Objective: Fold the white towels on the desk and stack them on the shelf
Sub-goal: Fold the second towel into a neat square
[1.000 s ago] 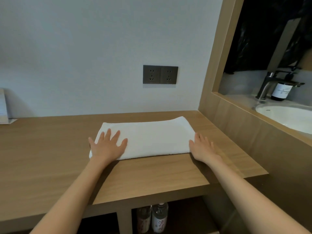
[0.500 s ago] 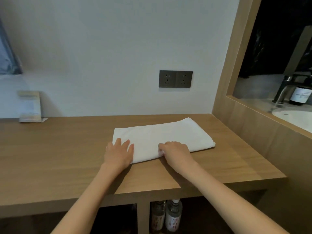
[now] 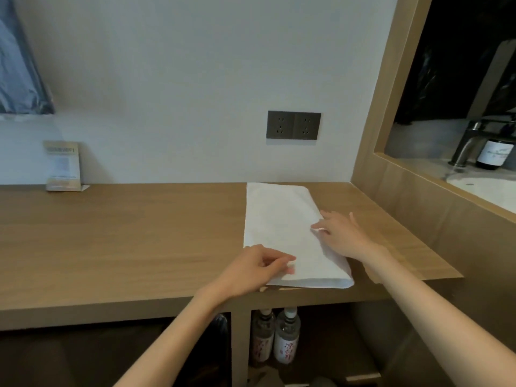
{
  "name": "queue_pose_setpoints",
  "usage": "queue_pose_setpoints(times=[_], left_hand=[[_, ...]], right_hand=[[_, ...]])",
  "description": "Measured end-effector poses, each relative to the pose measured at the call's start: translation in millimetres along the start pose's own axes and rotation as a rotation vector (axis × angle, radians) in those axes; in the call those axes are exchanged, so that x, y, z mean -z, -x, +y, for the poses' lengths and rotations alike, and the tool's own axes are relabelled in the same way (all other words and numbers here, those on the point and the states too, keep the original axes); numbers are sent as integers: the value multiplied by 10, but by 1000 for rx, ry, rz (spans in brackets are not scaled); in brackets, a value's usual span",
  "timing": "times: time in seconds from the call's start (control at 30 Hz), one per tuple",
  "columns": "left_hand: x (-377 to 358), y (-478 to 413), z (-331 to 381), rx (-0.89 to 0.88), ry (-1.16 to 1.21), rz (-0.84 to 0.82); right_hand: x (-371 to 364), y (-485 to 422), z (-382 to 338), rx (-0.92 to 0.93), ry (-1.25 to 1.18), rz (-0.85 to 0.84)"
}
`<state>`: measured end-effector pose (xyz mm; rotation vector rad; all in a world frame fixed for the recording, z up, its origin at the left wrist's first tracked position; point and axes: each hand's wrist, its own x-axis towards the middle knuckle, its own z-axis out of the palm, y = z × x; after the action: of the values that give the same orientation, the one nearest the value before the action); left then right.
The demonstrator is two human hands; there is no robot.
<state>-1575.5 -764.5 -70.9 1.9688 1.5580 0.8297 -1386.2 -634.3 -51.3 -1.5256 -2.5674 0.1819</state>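
A folded white towel [image 3: 282, 224] lies on the wooden desk [image 3: 125, 241], its long side running from the wall toward the front edge. My left hand [image 3: 257, 268] rests at the towel's near left corner, thumb and fingers pinching the cloth. My right hand [image 3: 342, 234] lies on the towel's right edge with the fingers spread and pointing left. Below the desk top an open shelf compartment [image 3: 321, 344] shows.
A WiFi card stand [image 3: 63, 166] sits at the back left by the wall. A dark double socket [image 3: 293, 125] is on the wall. Two bottles [image 3: 276, 336] stand under the desk. At the right, a wooden partition [image 3: 418, 202] borders a sink with a tap [image 3: 466, 143].
The towel has been turned from lying crosswise to lying lengthwise, away from me. My right hand moved to its right edge and my left hand to its near left corner.
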Motion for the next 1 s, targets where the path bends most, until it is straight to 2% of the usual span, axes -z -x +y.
queue_pose_setpoints(times=[0.07,0.13,0.17,0.27,0.33,0.43,0.67,0.77,0.83,0.93,1.0], left_hand=[[16,-10,-8,-56,-132,39],[79,4,-67,-99,-251,111],[109,20,-108,-95,-291,102],[114,136,-182,-60,-420,-69],[39,217,-268,-104,-540,-103],[-15,247,-394,-147,-566,-8],[-20,299,-396,-233,-526,152],[47,304,-323,-224,-397,133],[120,326,-266,-134,-155,163],[231,295,-151,-94,189,350],[283,211,-34,-125,307,452]], right_hand=[[57,161,-59,53,-230,-34],[73,337,-138,163,-317,-82],[59,416,-168,215,-294,-114],[-46,579,-149,276,-145,-254],[-144,629,-73,303,-77,-297],[-246,668,67,367,-26,-209],[-92,756,286,332,-277,-102],[-54,814,242,275,-418,75],[-34,840,205,241,-595,187],[62,832,106,196,-864,306],[149,768,3,174,-1043,360]])
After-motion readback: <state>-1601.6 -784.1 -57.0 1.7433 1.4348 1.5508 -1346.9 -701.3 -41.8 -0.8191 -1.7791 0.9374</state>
